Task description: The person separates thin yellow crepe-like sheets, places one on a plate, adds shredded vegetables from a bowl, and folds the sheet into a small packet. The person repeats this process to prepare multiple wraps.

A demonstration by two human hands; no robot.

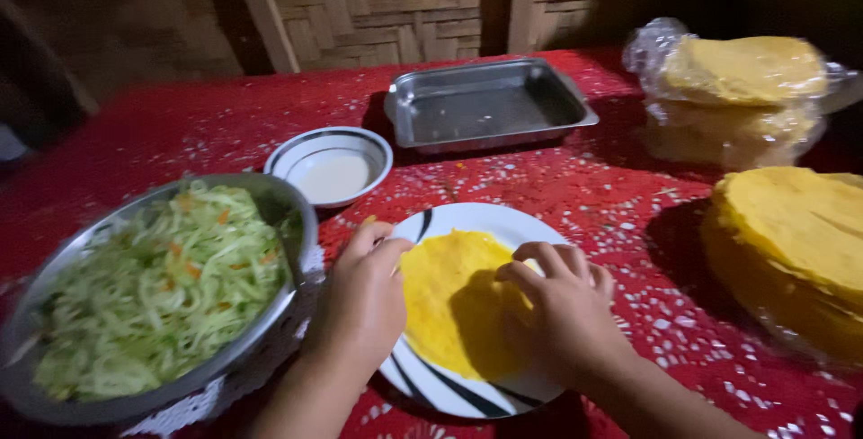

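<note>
I've got both hands flat on 1 yellow wrapper [454, 300] on the white plate [490, 219], left hand [360, 300] & right hand [557, 313] open, gripping nothing, pinning its edges so it lies spread w/ cabbage bowl [153, 295] near.

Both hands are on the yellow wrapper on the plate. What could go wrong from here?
1. The wrapper looks thin; both hands, left and right, press its edges, so it might tear.
2. The plate sits close to the bowl of shredded vegetables; the left hand could bump it.
3. The wrapper stack lies uncovered and may dry out.
</note>
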